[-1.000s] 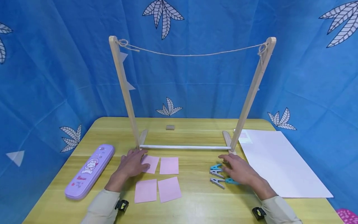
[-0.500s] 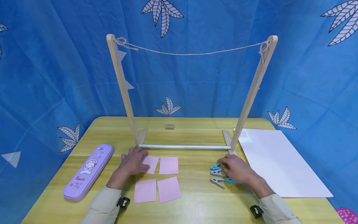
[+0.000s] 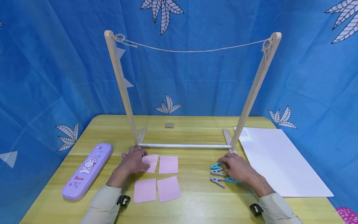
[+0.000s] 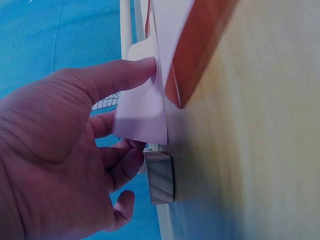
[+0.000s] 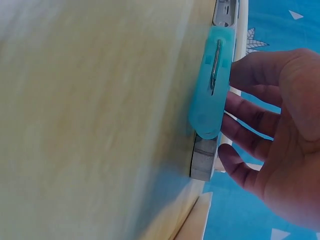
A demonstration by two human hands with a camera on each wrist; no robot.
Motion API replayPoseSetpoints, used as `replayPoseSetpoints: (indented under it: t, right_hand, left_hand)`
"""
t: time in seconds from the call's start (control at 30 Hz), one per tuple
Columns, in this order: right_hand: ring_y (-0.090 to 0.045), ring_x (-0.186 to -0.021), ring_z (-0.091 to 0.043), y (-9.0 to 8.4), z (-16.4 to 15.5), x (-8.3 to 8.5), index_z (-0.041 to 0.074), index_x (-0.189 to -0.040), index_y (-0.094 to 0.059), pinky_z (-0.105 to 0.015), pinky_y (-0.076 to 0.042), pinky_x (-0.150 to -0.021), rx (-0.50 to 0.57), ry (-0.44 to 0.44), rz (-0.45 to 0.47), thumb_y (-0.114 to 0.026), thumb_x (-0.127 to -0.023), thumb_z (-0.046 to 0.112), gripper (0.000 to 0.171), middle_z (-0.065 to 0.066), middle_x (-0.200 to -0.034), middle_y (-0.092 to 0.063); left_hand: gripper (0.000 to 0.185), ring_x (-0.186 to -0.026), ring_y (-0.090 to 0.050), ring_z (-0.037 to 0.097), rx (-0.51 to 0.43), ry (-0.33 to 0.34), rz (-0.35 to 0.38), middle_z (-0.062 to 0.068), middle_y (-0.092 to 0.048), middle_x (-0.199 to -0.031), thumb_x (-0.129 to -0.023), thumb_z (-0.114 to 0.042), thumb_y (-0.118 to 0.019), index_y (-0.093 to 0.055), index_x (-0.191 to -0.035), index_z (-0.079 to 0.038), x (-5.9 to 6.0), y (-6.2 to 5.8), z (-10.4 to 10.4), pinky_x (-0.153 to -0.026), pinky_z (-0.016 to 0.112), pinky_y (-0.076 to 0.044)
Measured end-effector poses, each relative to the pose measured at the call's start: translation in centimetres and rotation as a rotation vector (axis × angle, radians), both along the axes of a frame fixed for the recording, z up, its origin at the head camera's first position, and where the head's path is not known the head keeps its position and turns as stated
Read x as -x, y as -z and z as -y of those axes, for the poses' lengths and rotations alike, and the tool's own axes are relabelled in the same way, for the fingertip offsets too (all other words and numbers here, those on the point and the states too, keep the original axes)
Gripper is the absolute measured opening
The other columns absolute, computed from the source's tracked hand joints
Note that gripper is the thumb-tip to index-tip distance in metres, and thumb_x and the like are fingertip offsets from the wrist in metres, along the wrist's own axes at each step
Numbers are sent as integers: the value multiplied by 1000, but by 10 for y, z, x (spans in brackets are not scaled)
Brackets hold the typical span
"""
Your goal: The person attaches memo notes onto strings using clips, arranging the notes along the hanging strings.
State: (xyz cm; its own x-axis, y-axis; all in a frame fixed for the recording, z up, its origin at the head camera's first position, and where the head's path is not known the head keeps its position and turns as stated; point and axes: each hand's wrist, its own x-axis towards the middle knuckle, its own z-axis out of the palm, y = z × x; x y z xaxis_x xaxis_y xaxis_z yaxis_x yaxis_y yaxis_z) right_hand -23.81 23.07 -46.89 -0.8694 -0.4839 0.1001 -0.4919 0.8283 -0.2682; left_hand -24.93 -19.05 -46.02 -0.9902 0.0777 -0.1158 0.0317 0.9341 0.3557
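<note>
My left hand (image 3: 133,161) is over the left edge of the far-left pink paper square (image 3: 151,162), fingers relaxed near the foot of a wooden stand (image 3: 125,93). In the left wrist view the thumb overlaps that paper (image 4: 142,120), and the fingers spread loosely behind it. Three more pink squares lie beside and below, one being the near-right square (image 3: 169,189). My right hand (image 3: 241,169) is spread loosely at a group of clothespins: a blue clothespin (image 3: 215,166) by the fingertips, grey clothespins (image 3: 217,182) and a teal clothespin (image 3: 232,180) partly under the palm.
A sagging string (image 3: 190,51) joins the stand's two posts, and a white rod (image 3: 184,146) joins their feet. A purple pencil case (image 3: 87,171) lies left, a large white sheet (image 3: 288,165) right. A small brown block (image 3: 169,125) is behind the stand.
The head view has tilted down slightly. My right fingertips have drawn in a little toward the blue clothespin. The left hand and the papers have stayed almost the same.
</note>
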Motion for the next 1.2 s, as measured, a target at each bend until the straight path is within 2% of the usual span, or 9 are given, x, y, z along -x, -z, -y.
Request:
replayPoseSetpoints:
  t: [0.23,0.37,0.5,0.67,0.87,0.97,1.1,1.2]
  right_hand:
    - [-62,-92,-20,0,-2,3,14,-110,-71,-42,-50,-77,-18,-14,-33,-72,-82,9,28,-2,-101,-66]
    - [-61,-91,-19,-1,-3,5,15,-107,-72,-39,-49,-73,-25,1,-36,-72,-82,10,25,0,-100,-66]
    - [-60,-91,-18,-1,-4,6,14,-103,-71,-39,-49,-75,-15,36,-18,-71,-82,13,22,2,-97,-66]
    - [-63,-97,-22,0,-4,7,11,-105,-70,-44,-51,-84,74,94,16,-69,-81,14,24,-1,-99,-68]
    - [-62,-101,-27,-5,-5,11,8,-107,-68,-47,-52,-85,197,121,-10,-67,-82,10,26,-5,-105,-67]
    - [-62,-101,-27,-11,-4,11,9,-110,-67,-47,-51,-83,252,143,-3,-66,-83,11,27,-6,-106,-66]
    - [-63,-100,-26,-19,-1,11,10,-113,-66,-46,-50,-81,295,169,13,-66,-86,14,27,-6,-106,-66]
    - [-62,-99,-24,-23,1,12,13,-114,-65,-41,-49,-78,310,165,7,-65,-88,17,25,-3,-105,-66]
  left_hand:
    - [47,-105,-48,28,-6,7,-55,7,-63,-112,-74,-25,-80,-59,-115,-16,0,1,1,-80,45,-29]
    - [37,-102,-53,28,-39,26,-78,4,-62,-96,-83,-16,-70,-57,-118,-17,-1,0,2,-77,43,-29]
    - [29,-91,-54,23,-77,24,-61,0,-57,-82,-89,-12,-62,-57,-117,-17,0,2,4,-79,43,-29]
    - [16,-85,-53,21,-157,20,-68,1,-60,-84,-92,-13,-58,-60,-107,-17,0,2,6,-76,42,-29]
    - [12,-80,-52,19,-230,25,-92,2,-61,-85,-94,-17,-56,-62,-105,-16,2,-5,7,-78,42,-31]
    - [13,-71,-50,18,-296,21,-76,3,-56,-79,-96,-18,-55,-61,-107,-15,2,-7,7,-70,39,-36]
    - [13,-57,-43,17,-395,28,-61,4,-45,-70,-98,-18,-55,-60,-108,-12,1,-12,7,-54,31,-38]
    - [12,-56,-41,16,-418,43,-86,4,-44,-68,-98,-18,-54,-60,-107,-11,-1,-16,5,-53,29,-38]
